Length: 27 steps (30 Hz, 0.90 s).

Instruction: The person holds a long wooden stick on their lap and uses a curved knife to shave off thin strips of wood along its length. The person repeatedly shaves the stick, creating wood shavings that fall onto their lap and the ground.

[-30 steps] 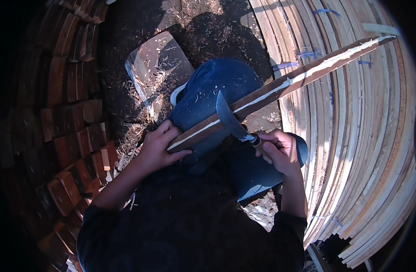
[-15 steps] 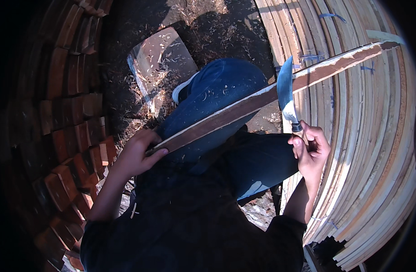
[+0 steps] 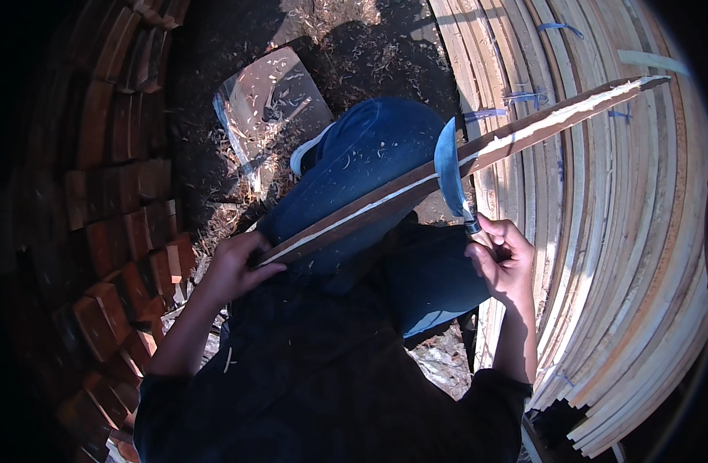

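Observation:
A long, narrow wooden strip [image 3: 389, 193] slants across my raised knee, from lower left to upper right. It is brown, with a pale, ragged band along its length. My left hand [image 3: 238, 266] grips its near end, thumb on one side and fingers curled round the other. My right hand [image 3: 502, 258] is closed round the light handle of a knife [image 3: 449, 166]. The knife's broad curved blade stands nearly upright and crosses the strip just beyond my knee. Whether its edge touches the wood I cannot tell. The strip's far end reaches over the stacked slats.
Long pale slats [image 3: 601, 231], tied with blue strips, are stacked along the right. Reddish-brown blocks [image 3: 103, 316] are piled on the left. A board [image 3: 281, 85] strewn with shavings lies ahead of my foot, on dark ground littered with more shavings.
The knife and my right hand have moved left and slightly down along the strip. The strip has turned, so its pale band shows more. My left hand keeps its hold at the near end.

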Each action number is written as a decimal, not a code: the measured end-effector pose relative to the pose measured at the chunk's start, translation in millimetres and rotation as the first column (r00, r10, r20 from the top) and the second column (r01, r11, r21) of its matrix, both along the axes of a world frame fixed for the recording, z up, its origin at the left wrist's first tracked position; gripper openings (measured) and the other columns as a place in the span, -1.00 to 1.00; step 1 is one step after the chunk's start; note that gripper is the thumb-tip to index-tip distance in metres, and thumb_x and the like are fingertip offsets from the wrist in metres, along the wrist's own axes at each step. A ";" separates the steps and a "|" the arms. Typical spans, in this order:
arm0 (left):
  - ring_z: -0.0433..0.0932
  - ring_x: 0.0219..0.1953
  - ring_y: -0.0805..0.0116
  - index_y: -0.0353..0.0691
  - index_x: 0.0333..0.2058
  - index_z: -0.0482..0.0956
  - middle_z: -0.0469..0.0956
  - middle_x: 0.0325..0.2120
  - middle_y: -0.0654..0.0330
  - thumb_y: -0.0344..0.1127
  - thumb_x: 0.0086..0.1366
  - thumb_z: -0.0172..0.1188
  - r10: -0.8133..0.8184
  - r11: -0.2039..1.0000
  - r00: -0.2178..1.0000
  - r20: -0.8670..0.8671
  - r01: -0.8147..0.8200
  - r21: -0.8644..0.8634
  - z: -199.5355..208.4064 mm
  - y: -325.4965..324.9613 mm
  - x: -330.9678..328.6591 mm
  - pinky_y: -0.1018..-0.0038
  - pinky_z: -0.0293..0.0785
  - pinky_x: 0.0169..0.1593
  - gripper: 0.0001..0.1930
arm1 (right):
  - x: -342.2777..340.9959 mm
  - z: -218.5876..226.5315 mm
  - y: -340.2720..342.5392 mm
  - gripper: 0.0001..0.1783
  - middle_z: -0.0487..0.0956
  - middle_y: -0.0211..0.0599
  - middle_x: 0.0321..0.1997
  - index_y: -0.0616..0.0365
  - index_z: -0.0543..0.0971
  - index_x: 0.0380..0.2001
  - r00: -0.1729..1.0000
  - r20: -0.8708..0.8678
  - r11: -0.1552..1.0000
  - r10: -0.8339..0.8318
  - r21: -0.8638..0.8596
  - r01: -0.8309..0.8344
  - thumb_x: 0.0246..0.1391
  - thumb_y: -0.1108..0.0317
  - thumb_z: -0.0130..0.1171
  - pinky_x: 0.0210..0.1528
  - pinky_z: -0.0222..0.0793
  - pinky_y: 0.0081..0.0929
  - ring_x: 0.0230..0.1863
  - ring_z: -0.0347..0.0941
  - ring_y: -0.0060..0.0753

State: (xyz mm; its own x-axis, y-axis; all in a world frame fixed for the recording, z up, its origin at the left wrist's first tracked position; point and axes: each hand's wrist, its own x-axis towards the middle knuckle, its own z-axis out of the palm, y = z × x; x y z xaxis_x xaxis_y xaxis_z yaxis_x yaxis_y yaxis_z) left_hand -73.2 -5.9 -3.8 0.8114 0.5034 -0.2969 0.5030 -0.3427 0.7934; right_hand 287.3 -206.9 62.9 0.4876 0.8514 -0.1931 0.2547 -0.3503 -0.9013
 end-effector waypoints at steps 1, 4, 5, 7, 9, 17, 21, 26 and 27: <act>0.56 -0.48 0.18 -0.27 -0.40 0.47 0.52 -0.50 0.11 -0.19 -0.01 0.49 0.018 1.000 1.000 -0.001 -0.018 -0.014 -0.6 -0.9 -2.7 0.36 0.44 -0.41 -0.62 | -2.0 2.2 -0.3 -0.73 0.63 -0.26 -0.25 0.27 0.55 -0.14 0.999 -0.002 0.995 0.044 -0.093 -0.044 0.05 0.56 0.31 -0.32 0.37 -0.74 -0.35 0.48 -0.72; 0.54 -0.45 0.23 -0.27 -0.40 0.47 0.51 -0.49 0.12 -0.23 0.00 0.49 0.104 0.991 0.994 0.019 -0.101 -0.088 -1.9 -7.7 -5.1 0.39 0.43 -0.37 -0.63 | 3.9 2.7 1.8 -0.69 0.63 -0.20 -0.25 0.24 0.51 -0.06 0.958 -0.268 0.953 -0.102 0.248 0.171 0.10 0.59 0.23 -0.46 0.33 -0.76 -0.49 0.43 -0.68; 0.54 -0.44 0.24 -0.27 -0.40 0.47 0.51 -0.49 0.12 -0.24 0.00 0.49 0.122 0.986 0.992 0.019 -0.119 -0.114 -3.7 -10.6 -4.4 0.39 0.43 -0.35 -0.63 | 1.9 6.6 9.3 -0.68 0.63 -0.19 -0.25 0.23 0.50 -0.05 0.929 -0.353 0.902 -0.114 0.355 0.245 0.11 0.60 0.22 -0.48 0.32 -0.76 -0.51 0.43 -0.66; 0.53 -0.42 0.24 -0.27 -0.39 0.46 0.51 -0.48 0.12 -0.24 0.00 0.49 0.138 0.980 0.990 0.015 -0.135 -0.147 -5.7 -8.7 -4.9 0.39 0.43 -0.33 -0.64 | -3.3 -0.7 6.9 -0.68 0.63 -0.27 -0.26 0.30 0.52 -0.05 0.982 -0.188 0.999 0.013 -0.046 -0.022 0.10 0.58 0.25 -0.31 0.39 -0.73 -0.34 0.50 -0.65; 0.53 -0.40 0.25 -0.26 -0.37 0.45 0.52 -0.45 0.13 -0.25 0.03 0.48 0.146 0.979 0.989 0.036 -0.139 -0.152 -9.8 -13.0 -8.9 0.40 0.43 -0.30 -0.64 | -2.5 -11.1 -2.7 -0.65 0.63 -0.28 -0.26 0.33 0.52 -0.05 0.997 -0.072 0.999 0.032 0.015 -0.031 0.07 0.55 0.29 -0.29 0.37 -0.75 -0.33 0.47 -0.71; 0.51 -0.37 0.29 -0.25 -0.32 0.42 0.50 -0.42 0.14 -0.27 0.07 0.45 0.159 0.973 0.986 0.040 -0.149 -0.179 -14.6 -13.6 -8.1 0.42 0.42 -0.25 -0.64 | -14.1 -0.2 17.2 -0.72 0.66 -0.19 -0.25 0.29 0.59 -0.13 0.918 -0.224 0.936 0.327 -0.058 -0.348 0.04 0.64 0.26 -0.20 0.47 -0.64 -0.26 0.60 -0.55; 0.50 -0.35 0.28 -0.24 -0.33 0.40 0.50 -0.40 0.13 -0.27 0.08 0.45 0.168 0.964 0.986 0.024 -0.159 -0.214 -15.5 -19.7 -11.1 0.42 0.41 -0.24 -0.64 | 9.3 -5.6 9.2 -0.65 0.61 -0.19 -0.40 0.21 0.44 -0.01 0.902 -0.418 0.875 -0.108 0.392 0.286 0.13 0.61 0.18 -0.43 0.45 -0.71 -0.39 0.58 -0.53; 0.50 -0.35 0.27 -0.24 -0.32 0.39 0.49 -0.40 0.12 -0.27 0.08 0.45 0.144 0.976 0.988 0.060 -0.132 -0.173 -19.4 -15.3 -12.3 0.40 0.41 -0.24 -0.63 | 3.4 -16.0 -3.1 -0.68 0.67 -0.18 -0.24 0.24 0.60 -0.15 0.974 -0.046 0.971 0.223 0.095 -0.218 -0.03 0.57 0.37 -0.21 0.50 -0.65 -0.27 0.62 -0.49; 0.50 -0.35 0.26 -0.24 -0.32 0.39 0.49 -0.40 0.13 -0.27 0.08 0.45 0.138 0.977 0.989 0.052 -0.127 -0.169 -18.1 -16.4 -12.5 0.40 0.41 -0.24 -0.63 | 2.0 -16.0 -3.4 -0.68 0.65 -0.20 -0.30 0.20 0.59 -0.09 0.938 -0.345 0.945 -0.042 0.290 0.149 0.03 0.51 0.35 -0.24 0.48 -0.66 -0.32 0.60 -0.52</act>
